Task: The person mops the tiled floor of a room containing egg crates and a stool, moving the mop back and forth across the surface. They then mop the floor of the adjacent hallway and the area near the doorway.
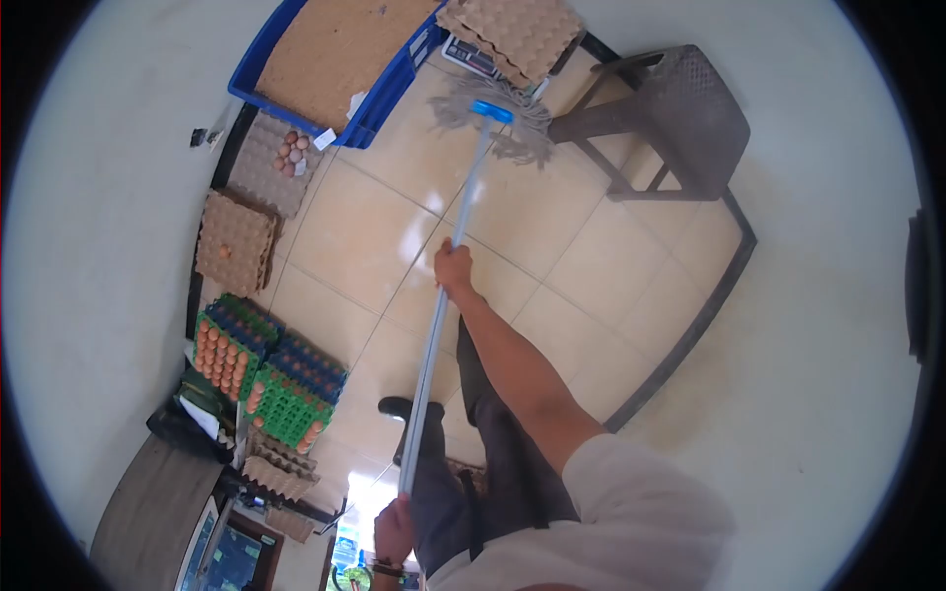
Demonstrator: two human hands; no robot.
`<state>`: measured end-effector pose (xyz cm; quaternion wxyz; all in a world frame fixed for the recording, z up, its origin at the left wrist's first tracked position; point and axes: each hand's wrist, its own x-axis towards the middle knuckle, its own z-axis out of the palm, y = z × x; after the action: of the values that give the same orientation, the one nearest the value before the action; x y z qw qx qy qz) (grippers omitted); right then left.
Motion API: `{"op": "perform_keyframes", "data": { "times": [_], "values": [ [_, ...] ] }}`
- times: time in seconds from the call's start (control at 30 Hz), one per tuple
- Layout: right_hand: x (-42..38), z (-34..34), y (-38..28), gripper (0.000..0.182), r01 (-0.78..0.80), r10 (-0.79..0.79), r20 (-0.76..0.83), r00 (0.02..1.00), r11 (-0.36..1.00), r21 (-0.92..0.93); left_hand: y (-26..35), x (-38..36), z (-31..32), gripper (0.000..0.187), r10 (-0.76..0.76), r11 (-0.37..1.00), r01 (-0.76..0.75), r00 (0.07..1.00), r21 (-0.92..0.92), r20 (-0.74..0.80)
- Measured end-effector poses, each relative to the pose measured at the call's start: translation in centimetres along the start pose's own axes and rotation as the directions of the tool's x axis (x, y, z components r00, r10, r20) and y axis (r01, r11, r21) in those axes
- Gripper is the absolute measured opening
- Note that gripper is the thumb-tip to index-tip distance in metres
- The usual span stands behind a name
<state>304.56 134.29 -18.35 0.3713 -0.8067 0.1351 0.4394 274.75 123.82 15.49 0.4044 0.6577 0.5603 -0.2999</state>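
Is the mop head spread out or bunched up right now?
Spread out: its grey strands fan out on both sides of the blue clamp.

The mop has a bright blue plastic clamp and grey strands. At far left, a deep blue plastic bin holds tan material. Brown eggs fill green plastic trays. Thin dark lines grid cream floor tiles.

Right arm stretched forward, right hand closed; left hand closed lower, nearer body.
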Motion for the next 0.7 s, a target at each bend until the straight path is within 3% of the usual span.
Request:
{"op": "perform_keyframes", "data": {
  "times": [0.13,0.17,0.23,0.3,0.33,0.4,0.5,0.6,0.7],
  "values": [
    [2.3,-0.1,-2.0,0.044,0.087,-0.086,0.125,0.988,0.996,-0.001,5.2,1.4,0.8,0.051,-0.196,0.946,0.222,0.972,-0.238,0.126],
    [1.1,-0.9,-1.6,0.044,0.062,-0.066,0.141,0.988,0.997,0.036,3.5,1.3,0.6,0.050,-0.135,0.943,0.188,0.970,-0.274,0.201],
    [0.3,-1.7,-1.7,0.044,0.022,-0.037,0.127,0.991,0.993,0.116,-0.6,0.5,-0.2,0.050,0.159,0.979,-0.143,0.982,-0.144,0.104],
    [-1.4,-1.5,0.5,0.045,-0.072,0.060,0.060,0.996,0.973,0.219,-1.9,0.6,-4.9,0.048,0.076,0.975,-0.020,0.967,-0.220,0.245],
    [-1.6,-1.1,-0.1,0.045,-0.084,0.080,0.029,0.996,0.970,0.229,-2.1,1.1,-6.4,0.048,0.152,0.984,-0.138,0.979,-0.113,0.136],
    [-1.9,-0.1,-0.6,0.044,-0.115,0.124,-0.024,0.992,0.965,0.237,-1.2,1.6,-8.5,0.047,-0.050,0.996,0.058,0.991,-0.064,0.128],
    [2.0,4.1,1.7,0.045,0.077,-0.077,-0.126,0.989,0.997,-0.009,-2.9,1.2,-2.8,0.048,0.128,0.991,-0.130,0.980,-0.005,-0.149],
    [3.9,4.3,-3.8,0.045,0.170,-0.161,0.104,0.981,0.982,-0.083,3.1,2.6,0.9,0.048,-0.005,0.973,-0.011,0.998,-0.230,-0.070],
    [2.2,3.2,-3.8,0.046,0.117,-0.129,0.248,0.960,0.991,0.062,0.3,2.7,-0.8,0.048,-0.020,0.967,0.038,0.997,-0.253,0.074]
  ]
}}
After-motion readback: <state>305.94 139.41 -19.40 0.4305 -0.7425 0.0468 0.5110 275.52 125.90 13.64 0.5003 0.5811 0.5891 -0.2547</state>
